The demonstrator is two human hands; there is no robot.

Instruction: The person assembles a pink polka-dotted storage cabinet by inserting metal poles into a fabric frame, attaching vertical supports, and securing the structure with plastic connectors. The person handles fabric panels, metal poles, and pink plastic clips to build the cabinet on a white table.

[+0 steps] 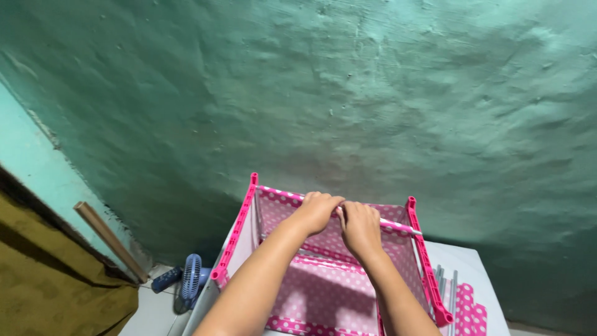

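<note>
Bare forearms, no sleeves (no jewellery)

Dim, even indoor light, soft shadows, wide-angle bending at edges.

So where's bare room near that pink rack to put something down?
Bare white surface lies right of the pink polka-dot rack, behind the loose grey rods. Floor tile left of the small blue fan is bare. The rack's back rail is crowded: left hand and right hand grip it.

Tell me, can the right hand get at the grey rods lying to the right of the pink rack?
Probably yes: the right hand grips the top bar, and nothing blocks the rods just past the rack's side.
</note>
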